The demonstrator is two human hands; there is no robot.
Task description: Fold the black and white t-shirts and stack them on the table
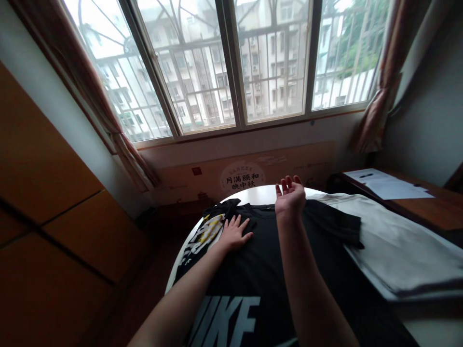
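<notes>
A black T-shirt [260, 270] with large pale letters lies spread over a white round table [253, 193]. My left hand [233, 233] rests flat on the shirt's upper left, fingers spread. Beside it, the left side of the shirt lies over or next to a dark cloth with a white and yellow print [208, 233]; I cannot tell which. My right hand [290, 196] is raised above the collar end, palm turned up and fingers loosely curled apart, with nothing visible in it. One black sleeve [334, 224] stretches out to the right of my right forearm.
Light grey folded cloth [408, 246] covers the table's right side. A wooden desk [441, 209] with white papers [390, 185] stands at the right. Ahead are a printed cardboard panel [181, 180] and a barred window [235, 72]; an orange-brown cabinet [47, 217] is at left.
</notes>
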